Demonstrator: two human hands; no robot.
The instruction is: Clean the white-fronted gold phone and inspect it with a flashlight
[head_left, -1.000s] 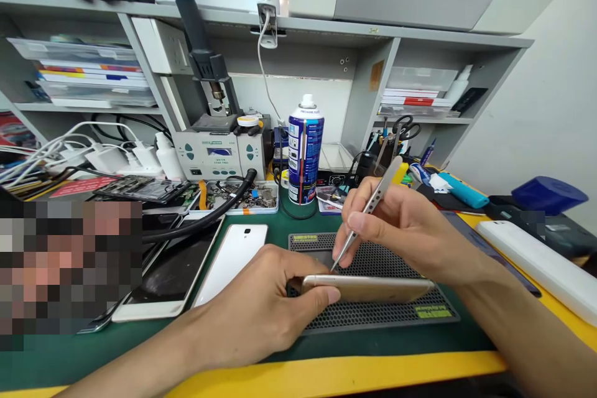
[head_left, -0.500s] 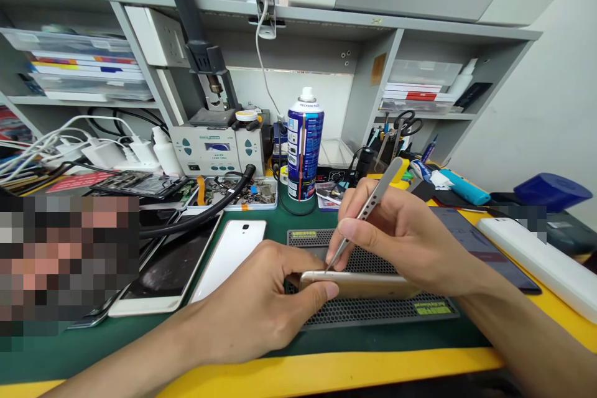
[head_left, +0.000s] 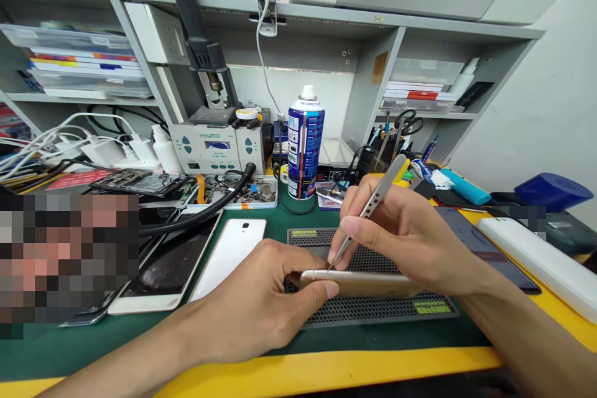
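A gold phone (head_left: pixel 368 285) is tilted up on its long edge over a dark honeycomb mat (head_left: pixel 373 311). My left hand (head_left: pixel 275 298) is closed on the phone's left end, thumb on the near face, the other fingers behind it and mostly hidden. Metal tweezers (head_left: pixel 375 201) slant down from my right hand (head_left: pixel 392 230), pinched between thumb and fingers. Their tip meets the phone's upper edge near the left end. What the tip touches there is too small to make out.
Left of the mat lie a white phone (head_left: pixel 232 255) and a larger dark-screened phone (head_left: pixel 163 267). Behind stand a blue spray can (head_left: pixel 305 146), a parts tray (head_left: pixel 256 193) and a soldering station (head_left: pixel 217 146). A black hose (head_left: pixel 205 214) crosses the left side. At right lies a white bar (head_left: pixel 536 258).
The tweezer tip has shifted slightly to the right along the phone's upper edge. My left hand and the phone stay in place.
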